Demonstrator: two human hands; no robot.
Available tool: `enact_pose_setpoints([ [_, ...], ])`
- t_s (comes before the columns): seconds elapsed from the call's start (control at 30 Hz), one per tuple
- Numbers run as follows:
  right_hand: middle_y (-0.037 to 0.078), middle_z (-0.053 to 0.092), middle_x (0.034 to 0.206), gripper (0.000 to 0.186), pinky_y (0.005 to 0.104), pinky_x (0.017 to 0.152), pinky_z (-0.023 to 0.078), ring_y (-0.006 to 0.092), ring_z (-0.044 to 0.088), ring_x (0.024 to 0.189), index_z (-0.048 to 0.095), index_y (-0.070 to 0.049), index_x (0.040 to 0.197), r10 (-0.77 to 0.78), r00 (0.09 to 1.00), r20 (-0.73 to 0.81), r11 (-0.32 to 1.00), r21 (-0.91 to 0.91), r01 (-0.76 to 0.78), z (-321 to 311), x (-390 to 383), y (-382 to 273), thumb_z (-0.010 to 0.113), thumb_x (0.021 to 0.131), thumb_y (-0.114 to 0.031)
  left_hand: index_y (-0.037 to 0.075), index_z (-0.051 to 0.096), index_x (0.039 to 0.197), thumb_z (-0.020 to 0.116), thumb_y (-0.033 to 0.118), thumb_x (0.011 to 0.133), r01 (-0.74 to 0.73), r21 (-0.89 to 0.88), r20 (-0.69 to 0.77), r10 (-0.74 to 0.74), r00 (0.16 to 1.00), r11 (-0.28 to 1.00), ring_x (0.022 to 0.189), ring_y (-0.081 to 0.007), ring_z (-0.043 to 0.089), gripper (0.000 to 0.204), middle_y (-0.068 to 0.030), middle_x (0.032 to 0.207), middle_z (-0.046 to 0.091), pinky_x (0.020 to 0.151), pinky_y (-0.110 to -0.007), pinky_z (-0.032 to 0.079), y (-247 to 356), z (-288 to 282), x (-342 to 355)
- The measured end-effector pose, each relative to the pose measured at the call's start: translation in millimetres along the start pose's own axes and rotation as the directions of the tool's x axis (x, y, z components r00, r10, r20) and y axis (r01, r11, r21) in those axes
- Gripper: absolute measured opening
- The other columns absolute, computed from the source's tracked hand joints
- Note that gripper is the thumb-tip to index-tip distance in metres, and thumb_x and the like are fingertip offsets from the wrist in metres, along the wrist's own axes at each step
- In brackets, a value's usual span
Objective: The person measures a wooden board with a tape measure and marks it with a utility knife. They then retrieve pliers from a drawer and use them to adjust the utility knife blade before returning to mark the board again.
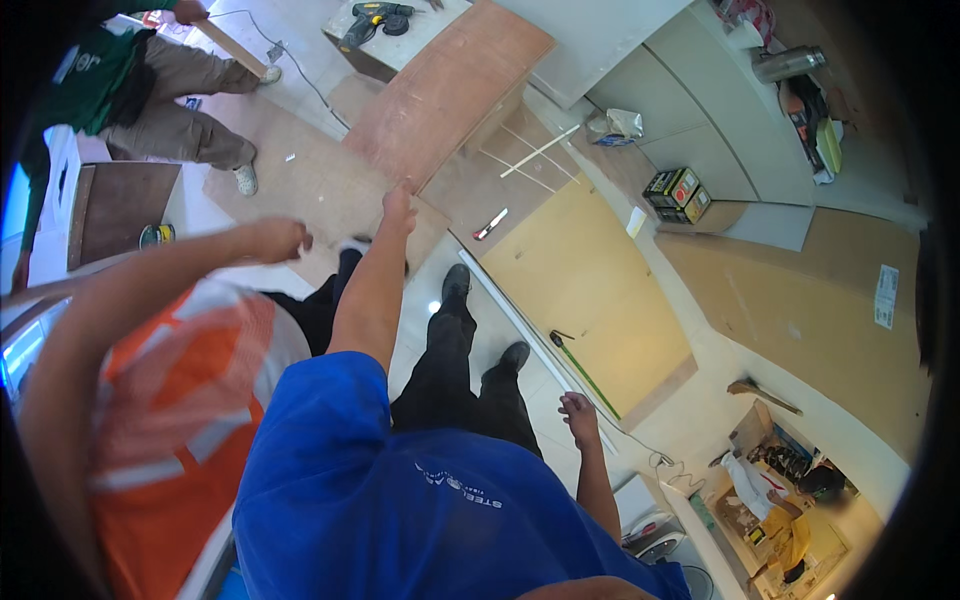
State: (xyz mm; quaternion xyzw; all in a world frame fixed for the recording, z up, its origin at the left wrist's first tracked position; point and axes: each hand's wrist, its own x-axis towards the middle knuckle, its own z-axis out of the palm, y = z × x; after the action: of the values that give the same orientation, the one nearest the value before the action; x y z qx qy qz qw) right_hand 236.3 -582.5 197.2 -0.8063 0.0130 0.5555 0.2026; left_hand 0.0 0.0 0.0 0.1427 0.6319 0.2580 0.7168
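Note:
My left hand [399, 208] reaches forward with its fingers closed on the near edge of a reddish-brown plywood sheet [450, 85]. The sheet is slightly bowed and slopes up toward a white cabinet. My right hand [580, 418] hangs at my right side, its fingers loosely bent and nothing visible in them. Beneath it in the picture runs a long white strip [525, 328] on the floor, beside a tan board [580, 280]. A green-handled hammer-like tool [580, 368] lies on that board. A red and white utility knife [490, 225] lies between the board and the plywood.
Close on my left stands a person in an orange vest [185, 385], one arm stretched forward. Another person in dark green [105, 80] holds a wooden strip at far left. A cordless drill [375, 25] rests on a white surface. Cardboard [800, 285] and black-yellow boxes [677, 194] are right.

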Motion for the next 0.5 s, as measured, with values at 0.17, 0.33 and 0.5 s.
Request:
enact_pose_setpoints([
  [0.17,0.008,0.074,0.115,0.039,0.0337,0.078,0.055,0.0183,0.072,0.099,0.065,-0.003,0.131,-0.172,0.983,0.067,0.983,-0.056,0.176,42,31,-64,0.068,0.103,-0.030,0.009,0.041,0.158,0.062,0.030,0.102,0.083,-0.181,-0.140,-0.109,0.984,0.980,0.150,-0.0347,0.039,0.063,-0.0138,0.166,0.040,0.119,-0.061,0.029,42,36,-4],
  [0.33,0.008,0.075,0.107,0.037,0.0327,0.074,0.055,0.0169,0.073,0.093,0.068,-0.002,0.126,-0.202,0.977,0.067,0.968,-0.136,0.210,53,37,-74,0.069,0.102,-0.031,0.009,0.041,0.158,0.061,0.031,0.102,0.152,-0.201,-0.115,-0.177,0.977,0.968,0.148,-0.0370,0.041,0.063,-0.0156,0.162,0.043,0.115,-0.063,0.032,54,35,8],
  [0.5,0.015,0.076,0.105,0.036,0.0348,0.083,0.057,0.0208,0.073,0.088,0.070,0.002,0.123,-0.091,0.996,0.015,0.975,-0.202,0.092,45,26,-58,0.070,0.099,-0.025,0.015,0.029,0.165,0.058,0.040,0.102,0.176,-0.128,-0.032,-0.182,0.983,0.976,0.157,-0.0347,0.028,0.074,-0.0125,0.172,0.030,0.119,-0.066,0.018,46,25,28],
])
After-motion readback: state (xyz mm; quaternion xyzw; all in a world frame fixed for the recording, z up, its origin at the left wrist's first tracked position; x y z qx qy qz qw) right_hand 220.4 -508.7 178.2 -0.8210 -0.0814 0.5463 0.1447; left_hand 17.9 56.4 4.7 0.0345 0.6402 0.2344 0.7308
